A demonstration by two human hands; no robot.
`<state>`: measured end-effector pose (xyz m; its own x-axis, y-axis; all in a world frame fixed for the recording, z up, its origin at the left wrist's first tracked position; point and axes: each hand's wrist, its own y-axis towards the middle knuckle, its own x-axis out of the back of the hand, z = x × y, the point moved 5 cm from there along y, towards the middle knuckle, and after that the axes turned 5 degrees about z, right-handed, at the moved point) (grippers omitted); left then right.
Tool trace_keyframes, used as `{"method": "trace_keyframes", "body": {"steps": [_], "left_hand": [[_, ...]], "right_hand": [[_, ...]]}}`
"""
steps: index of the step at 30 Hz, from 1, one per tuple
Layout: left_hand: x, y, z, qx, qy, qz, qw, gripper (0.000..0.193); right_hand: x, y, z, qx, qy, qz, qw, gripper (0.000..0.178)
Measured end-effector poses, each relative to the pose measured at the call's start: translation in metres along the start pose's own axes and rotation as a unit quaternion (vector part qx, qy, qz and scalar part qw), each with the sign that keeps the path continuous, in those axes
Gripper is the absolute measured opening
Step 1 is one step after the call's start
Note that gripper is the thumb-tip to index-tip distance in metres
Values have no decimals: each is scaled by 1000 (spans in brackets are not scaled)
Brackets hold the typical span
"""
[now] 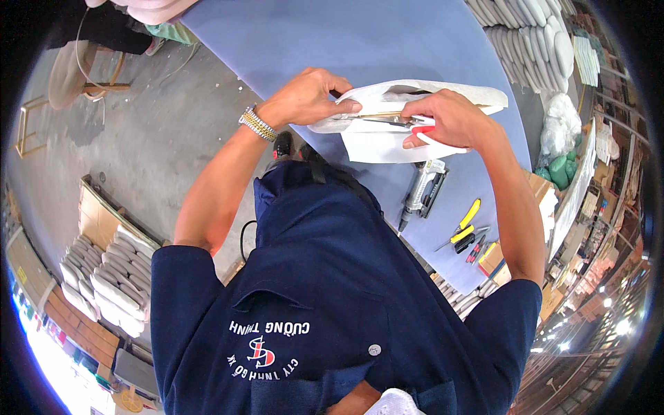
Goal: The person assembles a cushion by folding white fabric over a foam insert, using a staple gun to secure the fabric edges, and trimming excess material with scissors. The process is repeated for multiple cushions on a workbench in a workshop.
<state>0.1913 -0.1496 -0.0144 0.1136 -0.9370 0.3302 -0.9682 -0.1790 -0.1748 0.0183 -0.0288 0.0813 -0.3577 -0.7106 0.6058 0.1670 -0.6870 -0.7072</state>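
A light padded piece, which looks like a seat cushion wrapped in white fabric (484, 99), lies at the table's near edge. My left hand (311, 97) is closed on its left end, with the thumb pressed on the fabric's edge. In my right hand (448, 119) is a pair of scissors (423, 130) with red and white handles. Their blades point left along the cushion's open edge, toward my left thumb. A white flap (373, 146) hangs down below the blades. Just nearer to me lies a nail or staple gun (423, 190) on the blue-grey table (346, 41).
Yellow-handled pliers (470, 214) and several small hand tools (477, 247) lie on the table's right. Stacked grey cushions (532, 48) stand at the far right, by a clear plastic bag (559, 128). More cushion stacks (114, 277) are on the left floor.
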Motion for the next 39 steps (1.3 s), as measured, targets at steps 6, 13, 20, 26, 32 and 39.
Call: {"method": "trace_keyframes", "body": {"steps": [6, 13, 20, 26, 32, 39], "left_hand": [[-2, 0, 5, -11, -26, 0, 1000, 31], [-4, -2, 0, -42, -18, -19, 999, 30], [-5, -1, 3, -40, -17, -33, 999, 30], [-7, -2, 6, -40, -24, -36, 998, 29], [-9, -1, 9, -24, -54, -17, 998, 31], [-8, 0, 8, -9, -67, -8, 998, 29]], "right_hand": [[-7, -3, 0, 6, -45, -13, 999, 54], [-4, -7, 3, 5, -21, -3, 1000, 62], [-9, 0, 7, 17, -17, -11, 1000, 61], [-9, 3, 15, -2, -29, 12, 1000, 57], [-10, 1, 19, -21, -68, 13, 997, 52], [-8, -7, 16, -2, -61, -23, 998, 57]]}}
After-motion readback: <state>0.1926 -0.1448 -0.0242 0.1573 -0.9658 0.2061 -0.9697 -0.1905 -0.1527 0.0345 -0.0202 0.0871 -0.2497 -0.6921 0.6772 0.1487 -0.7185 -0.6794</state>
